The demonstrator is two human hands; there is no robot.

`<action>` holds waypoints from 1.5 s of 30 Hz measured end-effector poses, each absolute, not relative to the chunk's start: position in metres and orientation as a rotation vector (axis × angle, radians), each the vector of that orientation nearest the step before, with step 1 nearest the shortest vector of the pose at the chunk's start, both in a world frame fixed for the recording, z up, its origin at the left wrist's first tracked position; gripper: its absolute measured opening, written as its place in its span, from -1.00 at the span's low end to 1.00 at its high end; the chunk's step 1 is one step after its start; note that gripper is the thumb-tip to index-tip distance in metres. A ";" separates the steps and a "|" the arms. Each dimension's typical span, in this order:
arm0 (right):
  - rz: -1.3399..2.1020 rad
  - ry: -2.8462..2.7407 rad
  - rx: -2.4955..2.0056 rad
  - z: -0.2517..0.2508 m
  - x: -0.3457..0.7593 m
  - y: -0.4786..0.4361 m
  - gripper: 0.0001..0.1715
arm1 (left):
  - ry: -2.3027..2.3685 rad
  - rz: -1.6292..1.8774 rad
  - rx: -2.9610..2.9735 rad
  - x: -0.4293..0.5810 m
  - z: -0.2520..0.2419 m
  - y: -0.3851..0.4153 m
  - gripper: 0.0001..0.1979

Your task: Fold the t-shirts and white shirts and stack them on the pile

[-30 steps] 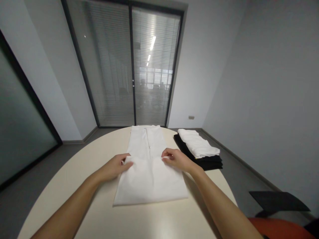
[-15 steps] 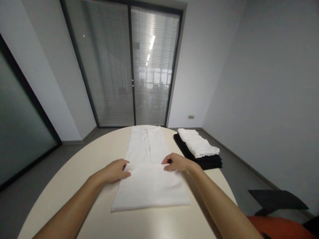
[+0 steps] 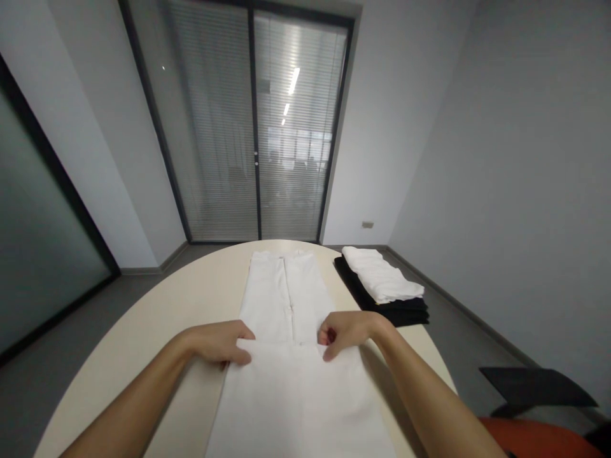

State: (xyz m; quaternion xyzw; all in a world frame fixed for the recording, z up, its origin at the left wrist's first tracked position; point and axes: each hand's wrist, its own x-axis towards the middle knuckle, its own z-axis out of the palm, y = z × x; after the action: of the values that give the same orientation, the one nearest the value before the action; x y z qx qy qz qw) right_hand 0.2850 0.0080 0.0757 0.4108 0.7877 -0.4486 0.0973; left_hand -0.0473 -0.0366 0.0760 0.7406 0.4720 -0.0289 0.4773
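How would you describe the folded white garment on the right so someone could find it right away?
Start at the round beige table and go to its far right edge, right of the long white garment under both hands. There a folded white garment lies on a black folded stack. It is the only white piece resting on black cloth.

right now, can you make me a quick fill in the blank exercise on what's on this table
1. Both hands, the left hand and the right hand, grip the folded edge of a long ____ cloth garment.
2. The garment lies on a round ____-coloured table.
3. The small folded white cloth rests on top of a folded ____ cloth.

Missing words: white; cream; black
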 end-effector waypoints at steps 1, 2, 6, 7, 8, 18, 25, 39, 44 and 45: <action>-1.376 2.368 1.212 0.078 0.288 0.007 -0.67 | 1.130 -0.012 1.804 -0.049 0.077 -0.035 -0.83; -1.422 2.421 1.211 0.080 0.290 0.008 -0.70 | 1.115 0.061 1.815 -0.051 0.078 -0.034 -0.81; -1.426 2.824 1.378 0.081 0.294 0.013 -0.74 | 1.189 0.445 1.924 -0.053 0.074 -0.026 -0.65; -1.364 2.937 1.464 0.078 0.294 0.016 -0.74 | 1.250 0.535 1.943 -0.052 0.069 -0.024 -0.62; -1.286 3.033 1.551 0.073 0.293 0.018 -0.74 | 1.324 0.608 1.961 -0.051 0.063 -0.021 -0.60; -0.965 3.003 1.708 0.026 0.294 0.039 -0.57 | 1.617 0.666 2.181 -0.049 0.023 -0.003 -0.58; -0.880 2.795 1.661 0.044 0.289 0.039 -0.62 | 1.672 0.385 2.293 -0.038 0.049 -0.014 -0.72; -1.394 2.326 1.174 0.081 0.290 0.011 -0.74 | 1.256 0.031 2.166 -0.040 0.077 -0.040 -0.88; -1.351 2.772 1.397 0.073 0.294 0.016 -0.65 | 1.155 0.287 2.061 -0.051 0.083 -0.034 -0.79; -1.238 2.892 1.464 0.069 0.293 0.018 -0.65 | 1.199 0.371 2.048 -0.053 0.081 -0.032 -0.75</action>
State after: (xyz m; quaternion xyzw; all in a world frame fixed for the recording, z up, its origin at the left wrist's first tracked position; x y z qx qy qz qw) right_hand 0.2930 0.0177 0.0689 0.4163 0.8222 -0.3520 -0.1636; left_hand -0.0531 -0.0320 0.0806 0.7951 0.4654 0.1440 0.3612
